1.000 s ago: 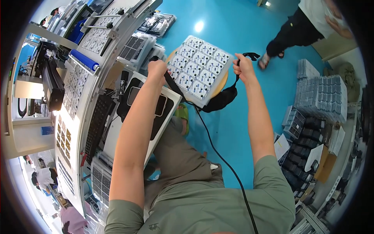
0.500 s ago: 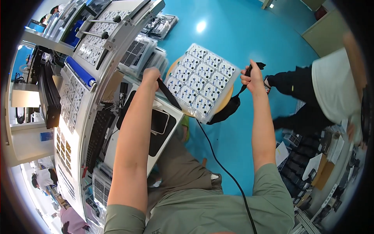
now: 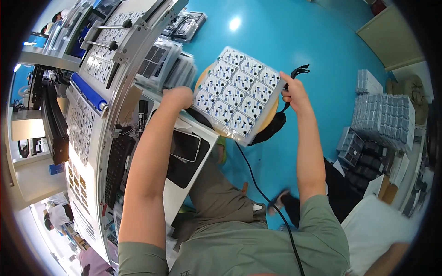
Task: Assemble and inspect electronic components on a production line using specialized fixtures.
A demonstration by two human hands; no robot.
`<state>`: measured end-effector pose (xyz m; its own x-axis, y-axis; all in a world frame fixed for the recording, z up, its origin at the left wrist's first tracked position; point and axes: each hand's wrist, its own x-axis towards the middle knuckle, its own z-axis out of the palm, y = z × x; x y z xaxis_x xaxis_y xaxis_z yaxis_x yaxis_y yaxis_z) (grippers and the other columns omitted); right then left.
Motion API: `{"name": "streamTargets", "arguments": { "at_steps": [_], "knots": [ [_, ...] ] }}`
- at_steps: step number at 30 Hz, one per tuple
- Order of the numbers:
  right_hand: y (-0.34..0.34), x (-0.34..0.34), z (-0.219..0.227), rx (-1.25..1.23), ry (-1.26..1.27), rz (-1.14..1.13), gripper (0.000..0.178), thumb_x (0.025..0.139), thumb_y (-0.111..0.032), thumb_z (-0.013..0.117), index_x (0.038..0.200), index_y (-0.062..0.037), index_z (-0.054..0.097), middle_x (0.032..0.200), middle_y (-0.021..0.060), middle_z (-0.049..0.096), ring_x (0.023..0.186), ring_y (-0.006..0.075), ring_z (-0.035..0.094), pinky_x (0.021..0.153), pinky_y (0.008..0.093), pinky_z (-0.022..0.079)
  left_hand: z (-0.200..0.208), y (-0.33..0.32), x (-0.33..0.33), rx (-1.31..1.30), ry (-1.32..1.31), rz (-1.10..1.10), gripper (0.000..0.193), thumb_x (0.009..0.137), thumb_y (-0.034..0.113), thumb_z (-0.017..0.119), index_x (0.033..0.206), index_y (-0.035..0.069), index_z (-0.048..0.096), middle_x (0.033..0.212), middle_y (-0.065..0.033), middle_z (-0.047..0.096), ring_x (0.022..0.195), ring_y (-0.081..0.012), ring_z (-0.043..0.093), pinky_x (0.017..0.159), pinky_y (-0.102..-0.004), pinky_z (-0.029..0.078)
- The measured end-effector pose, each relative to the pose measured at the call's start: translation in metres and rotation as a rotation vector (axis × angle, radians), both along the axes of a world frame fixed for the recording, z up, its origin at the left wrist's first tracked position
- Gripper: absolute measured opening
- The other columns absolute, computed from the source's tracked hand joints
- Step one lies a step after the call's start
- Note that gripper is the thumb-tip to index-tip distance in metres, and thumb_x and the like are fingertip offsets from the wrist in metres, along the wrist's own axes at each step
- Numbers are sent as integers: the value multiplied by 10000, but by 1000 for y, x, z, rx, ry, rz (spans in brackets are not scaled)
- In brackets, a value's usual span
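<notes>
Passerby in the white top (image 3: 380,232) has moved to the lower right. Left hand (image 3: 178,98) is fisted on a black strap (image 3: 299,71), right hand (image 3: 296,95) pinching its other end; it loops past the printed sheets' (image 3: 235,89) near edge.

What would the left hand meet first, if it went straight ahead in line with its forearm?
Probably the stacked clear plastic trays just beyond the left hand; their depth and height are unclear from this view.
</notes>
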<state>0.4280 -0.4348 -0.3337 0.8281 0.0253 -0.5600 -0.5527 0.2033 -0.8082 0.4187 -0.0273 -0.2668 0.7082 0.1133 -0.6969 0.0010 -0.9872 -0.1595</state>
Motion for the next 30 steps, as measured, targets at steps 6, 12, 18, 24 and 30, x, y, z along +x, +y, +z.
{"name": "streamTargets", "arguments": {
  "at_steps": [6, 12, 18, 24, 30],
  "knots": [
    [32, -25, 15, -334, -19, 113, 484, 1065, -575, 676, 908, -119, 630, 841, -45, 530, 660, 75, 406, 522, 280, 236, -49, 54, 14, -274, 68, 160, 315, 955, 16, 651, 1236, -50, 778, 1276, -233, 771, 1095, -391, 794, 824, -526, 643],
    [31, -30, 2, -364, -26, 89, 533, 1056, -622, 665, 1016, -92, 623, 847, -32, 541, 677, 89, 381, 548, 300, 247, -42, 41, 7, -851, -45, 713, 285, 1033, -1, 533, 1157, -134, 752, 1153, -225, 754, 979, -360, 800, 701, -448, 712],
    [37, -26, 4, -389, -47, 83, 524, 1059, -613, 661, 1052, -90, 627, 818, -49, 507, 653, 84, 359, 546, 302, 239, -21, 37, 7, -834, -11, 644, 262, 1061, 21, 531, 1166, -123, 722, 1177, -199, 729, 994, -341, 787, 752, -461, 721],
    [31, -23, 2, -342, -53, 76, 485, 1074, -591, 648, 972, -117, 650, 770, -63, 508, 611, 73, 343, 516, 311, 220, -19, 33, 14, -845, 78, 600, 207, 1026, -6, 605, 1176, -107, 707, 1162, -146, 718, 1001, -288, 767, 822, -456, 718],
    [32, -21, -8, -372, -27, 82, 496, 1085, -563, 637, 978, -79, 658, 755, -53, 507, 591, 65, 358, 490, 303, 229, -50, 52, 20, -913, 137, 592, 211, 1004, -2, 645, 1164, -120, 715, 1098, -144, 741, 975, -281, 777, 825, -450, 719]
  ]
}}
